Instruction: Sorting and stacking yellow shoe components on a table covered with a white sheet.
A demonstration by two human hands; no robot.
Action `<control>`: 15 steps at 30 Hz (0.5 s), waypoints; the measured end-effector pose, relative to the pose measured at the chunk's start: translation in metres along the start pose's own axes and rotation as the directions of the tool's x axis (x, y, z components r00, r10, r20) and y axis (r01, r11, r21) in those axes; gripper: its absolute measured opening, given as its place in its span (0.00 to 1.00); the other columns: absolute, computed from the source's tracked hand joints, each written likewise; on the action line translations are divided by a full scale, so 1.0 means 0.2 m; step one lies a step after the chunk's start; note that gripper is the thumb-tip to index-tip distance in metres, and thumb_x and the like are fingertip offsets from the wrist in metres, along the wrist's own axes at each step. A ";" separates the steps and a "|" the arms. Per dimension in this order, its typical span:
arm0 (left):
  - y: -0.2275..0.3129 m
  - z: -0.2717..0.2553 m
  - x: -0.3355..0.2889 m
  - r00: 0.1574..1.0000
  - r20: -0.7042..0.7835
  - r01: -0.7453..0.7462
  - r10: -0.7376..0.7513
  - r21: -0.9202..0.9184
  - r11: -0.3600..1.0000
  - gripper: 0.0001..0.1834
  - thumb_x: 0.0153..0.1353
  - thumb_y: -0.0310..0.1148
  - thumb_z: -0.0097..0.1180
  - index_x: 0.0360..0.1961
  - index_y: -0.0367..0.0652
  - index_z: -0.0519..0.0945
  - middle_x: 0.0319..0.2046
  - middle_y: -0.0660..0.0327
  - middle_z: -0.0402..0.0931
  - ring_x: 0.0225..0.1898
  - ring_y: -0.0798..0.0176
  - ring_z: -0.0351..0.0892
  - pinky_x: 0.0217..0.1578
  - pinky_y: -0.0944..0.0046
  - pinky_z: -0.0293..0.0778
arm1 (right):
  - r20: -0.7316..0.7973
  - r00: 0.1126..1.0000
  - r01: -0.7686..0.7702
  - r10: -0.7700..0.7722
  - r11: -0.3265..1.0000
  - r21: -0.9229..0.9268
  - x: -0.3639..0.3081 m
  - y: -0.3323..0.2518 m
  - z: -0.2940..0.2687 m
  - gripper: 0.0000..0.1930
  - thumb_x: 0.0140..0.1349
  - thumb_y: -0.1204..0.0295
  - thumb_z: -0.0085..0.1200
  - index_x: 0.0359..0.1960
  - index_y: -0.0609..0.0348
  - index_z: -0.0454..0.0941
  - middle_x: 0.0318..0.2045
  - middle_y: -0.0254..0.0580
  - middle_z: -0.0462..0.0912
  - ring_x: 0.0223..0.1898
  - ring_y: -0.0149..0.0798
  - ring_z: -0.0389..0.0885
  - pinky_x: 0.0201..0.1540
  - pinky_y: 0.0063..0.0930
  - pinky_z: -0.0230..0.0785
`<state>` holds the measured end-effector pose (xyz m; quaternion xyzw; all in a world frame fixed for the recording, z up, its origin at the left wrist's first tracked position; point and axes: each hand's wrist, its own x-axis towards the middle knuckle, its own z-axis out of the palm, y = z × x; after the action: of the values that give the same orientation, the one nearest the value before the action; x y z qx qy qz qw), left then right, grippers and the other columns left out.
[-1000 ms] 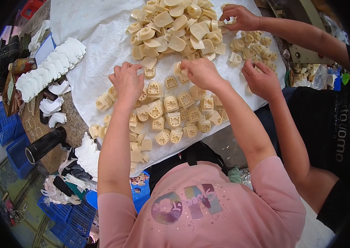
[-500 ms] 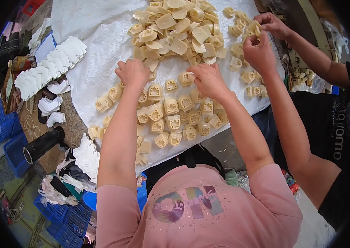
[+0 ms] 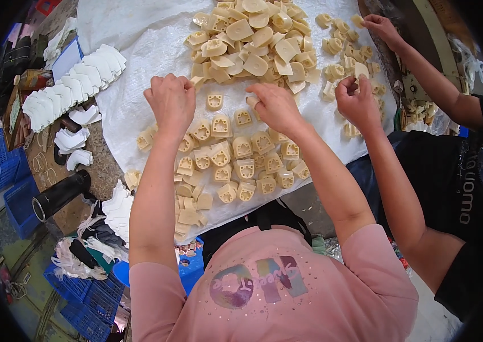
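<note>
Cream plastic shoe heels lie in a loose heap (image 3: 255,43) at the back of the white-sheeted table (image 3: 133,68). Nearer me, several stand in a group (image 3: 244,148), most with star-shaped hollows facing up. My left hand (image 3: 170,102) is closed at the heap's front left edge, its fingertips on a cream heel (image 3: 197,82). A single heel (image 3: 214,102) stands between my two hands. My right hand (image 3: 277,106) is curled in front of the heap, with something pale (image 3: 252,101) at its thumb. Whatever its fingers hold is hidden.
At the right, a co-worker's two hands (image 3: 360,102) handle more cream heels (image 3: 341,43). White shaped pieces (image 3: 76,82) lie in an overlapping row at the left, near a black tube (image 3: 62,195). Blue crates (image 3: 22,211) stand lower left.
My left hand has moved slightly left, uncovering the single heel. My right hand has shifted back and left, toward the heap. The co-worker's hands have drawn apart.
</note>
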<state>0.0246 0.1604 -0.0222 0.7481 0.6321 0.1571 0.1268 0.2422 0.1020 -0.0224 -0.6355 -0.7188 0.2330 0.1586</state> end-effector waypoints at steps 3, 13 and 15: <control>-0.03 -0.02 -0.05 0.965 -0.092 -0.235 0.244 0.096 0.967 0.02 0.47 0.29 0.60 0.24 0.46 0.81 0.29 0.64 0.74 0.42 0.57 0.68 0.43 0.55 0.59 | 0.143 0.989 -0.045 0.047 0.999 -0.019 0.05 -0.09 0.01 0.14 0.57 0.73 0.48 0.46 0.55 0.76 0.41 0.45 0.80 0.44 0.48 0.77 0.46 0.40 0.70; -0.04 0.06 -0.09 0.902 0.008 -0.422 0.431 0.221 0.879 0.04 0.44 0.29 0.62 0.24 0.47 0.79 0.28 0.66 0.71 0.42 0.59 0.68 0.44 0.56 0.58 | 0.248 0.965 -0.040 0.085 0.983 -0.180 0.25 -0.16 0.22 0.13 0.53 0.74 0.49 0.42 0.51 0.78 0.32 0.42 0.82 0.39 0.48 0.81 0.38 0.44 0.72; -0.04 0.06 -0.09 0.900 0.034 -0.430 0.434 0.222 0.875 0.04 0.44 0.29 0.62 0.24 0.47 0.79 0.28 0.66 0.71 0.42 0.60 0.68 0.44 0.56 0.58 | 0.314 0.947 0.029 0.064 0.958 -0.285 0.28 -0.18 0.24 0.07 0.54 0.72 0.50 0.34 0.54 0.77 0.31 0.45 0.83 0.37 0.48 0.82 0.34 0.42 0.73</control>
<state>0.0197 0.1437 -0.0378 0.8783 0.4640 0.1153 -0.0017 0.1788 0.1475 -0.0479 -0.6120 -0.7553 0.2279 -0.0556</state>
